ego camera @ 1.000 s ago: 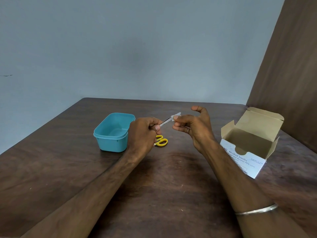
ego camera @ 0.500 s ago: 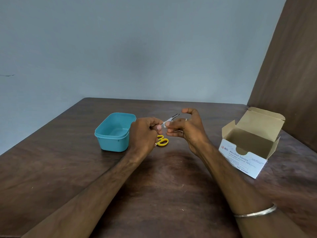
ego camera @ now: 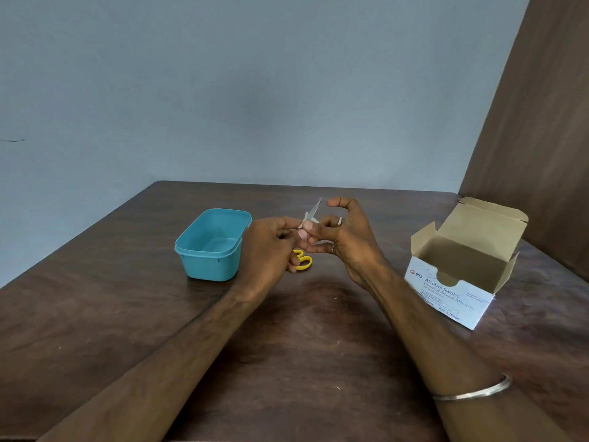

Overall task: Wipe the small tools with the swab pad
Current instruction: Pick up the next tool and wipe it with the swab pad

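My left hand [ego camera: 271, 250] grips small scissors by their yellow handles [ego camera: 302, 262], above the middle of the table. The thin metal blades [ego camera: 315, 207] point up and away. My right hand [ego camera: 345, 242] pinches a small white swab pad [ego camera: 308, 218] round the base of the blades, thumb raised and the other fingers loosely spread. Most of the pad is hidden by my fingertips.
A teal plastic tub [ego camera: 212, 244] stands open just left of my left hand. An open white Alcohol Swabs box [ego camera: 462, 266] sits at the right, flaps up. A brown wooden panel [ego camera: 541, 138] rises at the far right behind the dark wooden table [ego camera: 302, 346].
The scissors' blades have tilted from nearly level to steeply upward. My right hand with the pad has slid from the blade tip down toward the base, close to my left hand.
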